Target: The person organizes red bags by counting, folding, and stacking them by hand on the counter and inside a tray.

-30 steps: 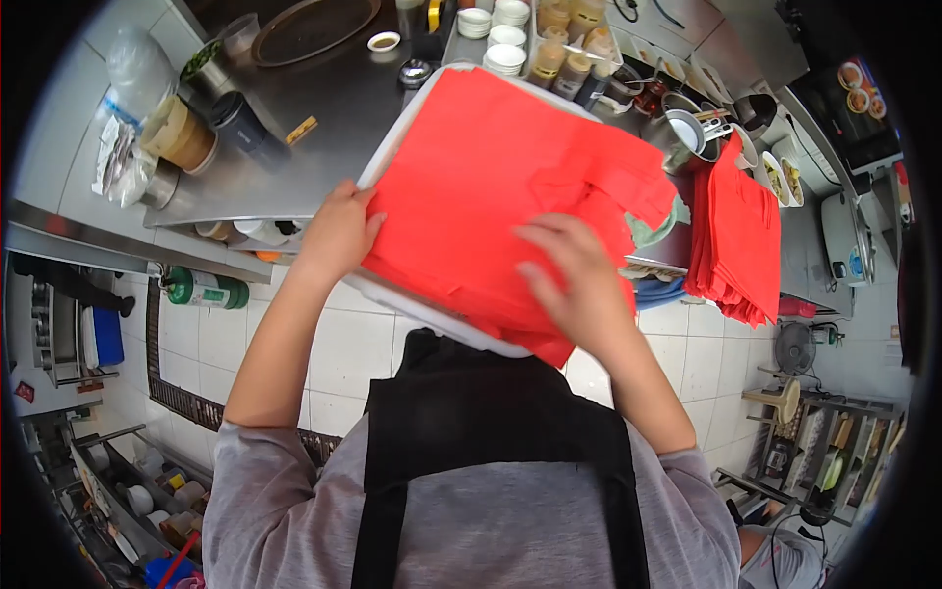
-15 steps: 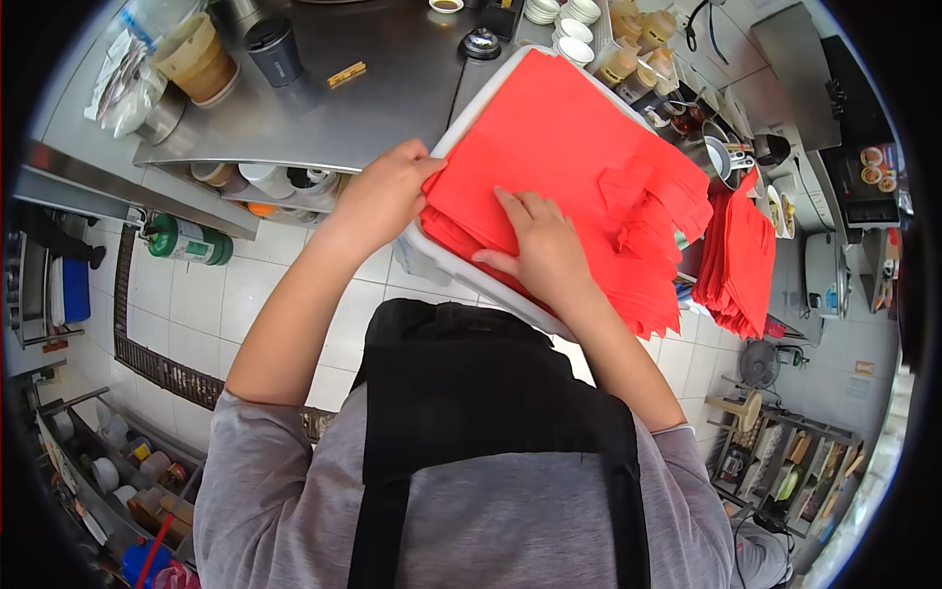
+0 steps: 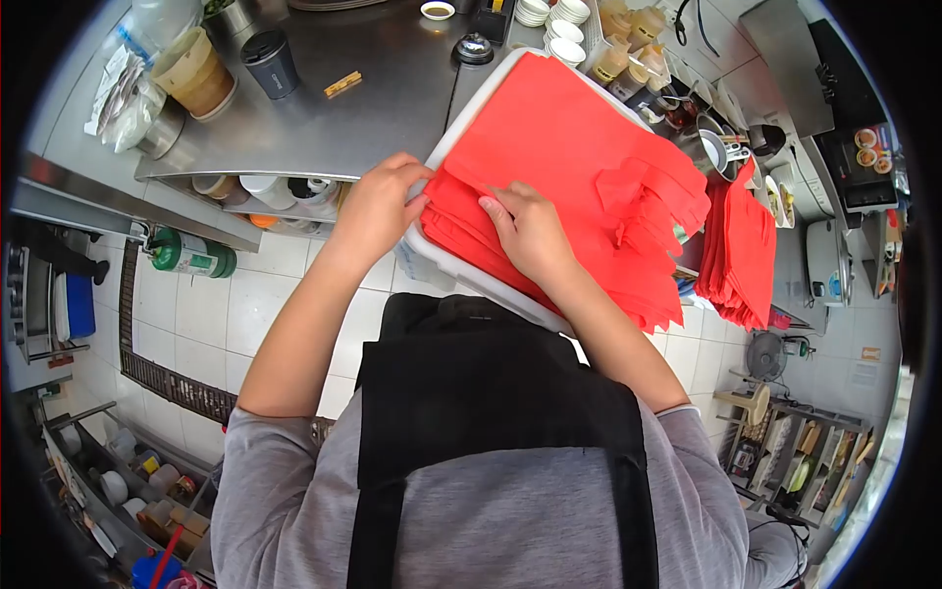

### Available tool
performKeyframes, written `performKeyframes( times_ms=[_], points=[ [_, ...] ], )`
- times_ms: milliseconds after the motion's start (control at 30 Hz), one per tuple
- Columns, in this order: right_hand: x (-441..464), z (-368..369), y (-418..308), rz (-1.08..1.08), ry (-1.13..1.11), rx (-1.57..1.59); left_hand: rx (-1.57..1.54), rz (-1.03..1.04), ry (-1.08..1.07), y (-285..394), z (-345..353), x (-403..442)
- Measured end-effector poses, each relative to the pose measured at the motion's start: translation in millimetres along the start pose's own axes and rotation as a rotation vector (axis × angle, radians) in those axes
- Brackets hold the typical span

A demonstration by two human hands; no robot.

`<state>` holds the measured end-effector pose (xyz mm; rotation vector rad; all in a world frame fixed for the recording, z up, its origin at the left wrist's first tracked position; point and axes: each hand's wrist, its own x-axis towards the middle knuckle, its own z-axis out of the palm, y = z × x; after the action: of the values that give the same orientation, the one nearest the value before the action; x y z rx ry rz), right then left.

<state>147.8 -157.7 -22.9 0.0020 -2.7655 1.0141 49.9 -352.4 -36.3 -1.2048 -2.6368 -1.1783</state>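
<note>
Clock positions are taken from the red stack (image 3: 559, 128).

- Gas cylinder (image 3: 193, 252): green, 9 o'clock, on its side in view.
- Tub (image 3: 191, 74): 10 o'clock, brown contents, near the desk's left end.
- Tumbler (image 3: 270, 64): dark, lidded, 10 o'clock.
- Floor (image 3: 265, 324): white tiles, open at 8 o'clock, past the desk edge.
- Clip (image 3: 342, 84): yellowish, 10 o'clock; bare desk (image 3: 402, 113) between it and the stack.
- Left hand (image 3: 381, 206): 9 o'clock, at the stack's left corner; thumb and fingers close together there, cannot tell whether clamped on it.
- Bell (image 3: 473, 49): 11 o'clock, just beyond the tray.
- Tray (image 3: 476, 283): white, beneath the stack; rim exposed along the 8 and 10 o'clock edges.
- Right hand (image 3: 533, 236): over the stack's 7 o'clock part; thumb and index tips nearly together, grip cannot be told.
- Red stack: many layers, top broad and flat, ragged edges toward 4 o'clock.
- Cups (image 3: 562, 29), 12 o'clock, and bottles (image 3: 628, 69), 1 o'clock: little room beside the tray.
- Second red pile (image 3: 731, 250): 4 o'clock, apart.
</note>
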Motion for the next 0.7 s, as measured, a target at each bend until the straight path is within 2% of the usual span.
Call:
performKeyframes(
  times_ms=[133,200,300,433,600,700],
  points=[
    [1,0,-1,-0.053,0.055,-0.056,0.004,-0.065,0.057,7,3,-2],
    [-1,3,-1,-0.161,0.027,-0.386,0.027,-0.087,0.069,7,5,-3],
    [-6,8,-1,-0.205,0.027,-0.535,0.007,-0.070,0.081,2,8,-5],
    [-8,-4,-5,-0.228,0.062,-0.541,0.057,-0.078,0.037,10,8,-9],
    [-18,12,-3,-0.286,-0.066,-0.629,0.013,-0.174,-0.007,19,14,-8],
    [-16,15,-4,-0.223,-0.082,-0.625,0.030,-0.176,0.002,20,17,-9]
  ],
)
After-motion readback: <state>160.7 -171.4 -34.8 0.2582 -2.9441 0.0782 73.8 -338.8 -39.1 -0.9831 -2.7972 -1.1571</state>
